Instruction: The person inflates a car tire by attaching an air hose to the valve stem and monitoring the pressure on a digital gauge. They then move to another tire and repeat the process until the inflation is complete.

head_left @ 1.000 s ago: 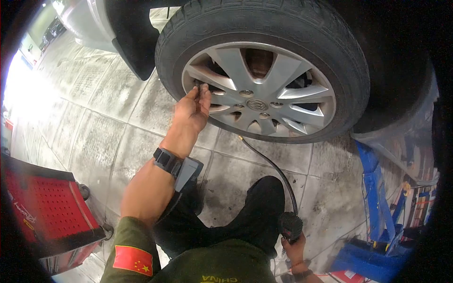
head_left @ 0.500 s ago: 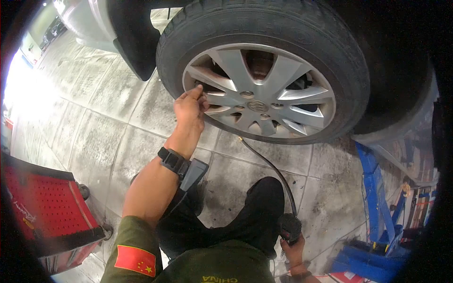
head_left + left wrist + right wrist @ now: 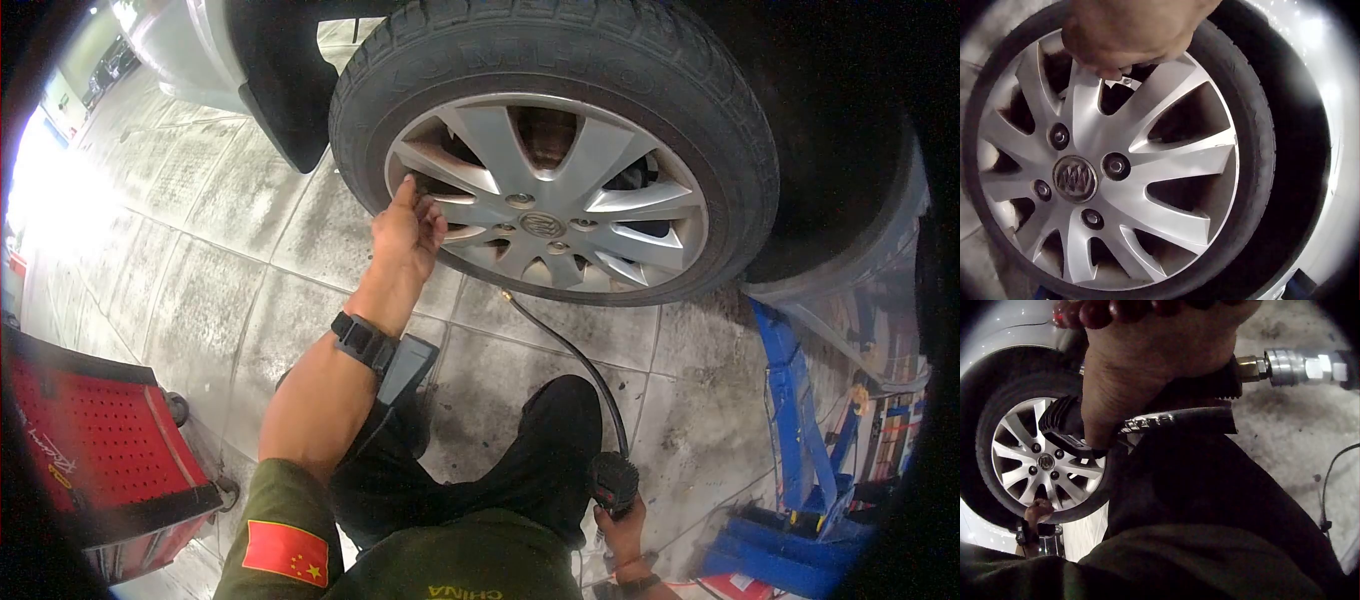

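A silver alloy wheel [image 3: 545, 225] with a black tire [image 3: 400, 110] fills the upper part of the head view. My left hand [image 3: 405, 240] is at the left edge of the rim, its thumb and forefinger at the small dark valve cap, which the fingers mostly hide. In the left wrist view the left hand [image 3: 1135, 34] covers the rim's top edge. My right hand [image 3: 622, 530] grips a tire inflator gun [image 3: 612, 478] with a round black gauge end, low beside the right knee. Its black hose [image 3: 580, 355] runs up to a brass end [image 3: 507, 296] below the tire.
At the lower left stands a red tool cart [image 3: 100, 430] on casters. A blue lift arm [image 3: 790, 400] and its base are on the right, near the car's body [image 3: 880, 270]. The floor [image 3: 200, 270] is stained tile. A metal air coupling [image 3: 1288, 367] joins the inflator's rear.
The left hand's fingers have shifted and turned at the rim's edge, the lower fingers curling in. The right hand and inflator have stayed about where they were.
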A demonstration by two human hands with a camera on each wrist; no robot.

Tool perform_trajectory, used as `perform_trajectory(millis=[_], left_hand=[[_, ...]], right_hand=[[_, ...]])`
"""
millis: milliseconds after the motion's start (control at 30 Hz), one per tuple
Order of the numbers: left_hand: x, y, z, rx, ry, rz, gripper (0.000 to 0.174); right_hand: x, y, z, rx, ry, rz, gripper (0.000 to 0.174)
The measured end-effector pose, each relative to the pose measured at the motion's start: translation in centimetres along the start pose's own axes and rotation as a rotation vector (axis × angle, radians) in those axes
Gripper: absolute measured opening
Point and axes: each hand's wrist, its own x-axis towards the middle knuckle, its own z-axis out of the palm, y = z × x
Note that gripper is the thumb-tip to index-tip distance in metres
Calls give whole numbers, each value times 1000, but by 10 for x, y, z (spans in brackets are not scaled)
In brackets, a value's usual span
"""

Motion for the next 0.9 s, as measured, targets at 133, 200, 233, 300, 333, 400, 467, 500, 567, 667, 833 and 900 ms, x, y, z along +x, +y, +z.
perform_trajectory(millis=[133, 200, 233, 300, 333, 400, 467, 500, 567, 667, 833, 900], left_hand=[[25, -6, -14, -25, -130, -6, 29], [6, -2, -2, -43, -72, -43, 29], [-2, 0, 3, -62, -14, -78, 28], [9, -4, -2, -65, -36, -41, 29], [15, -6, -5, -68, -58, -4, 30], [1, -3, 5, -101, -10, -24, 30], [-1, -2, 5, -135, 39, -43, 29], [4, -2, 0, -104, -16, -46, 29], [4, -3, 1, -72, -73, -50, 29], [0, -5, 6, -82, 8, -25, 29], [0, -6, 10, -65, 55, 12, 32], [6, -4, 2, -105, -17, -51, 32]], right_hand=[[0, -4, 2, 3, 12, -13, 51], [0, -4, 1, 8, 18, -10, 51], [0, -2, 0, 3, 9, 9, 52], [0, -1, -1, -2, 1, 28, 53], [1, -1, -2, -13, -8, 11, 52], [0, -5, -1, -22, -16, -6, 52], [-1, -12, 2, 35, -3, 8, 51], [-1, -12, 3, 35, -2, 8, 51], [0, -12, 5, 104, 6, -12, 50], [-1, -15, 4, 65, -2, 16, 49], [-2, -10, 2, 49, -8, 22, 47], [-2, -15, 3, 39, 5, 23, 47]])
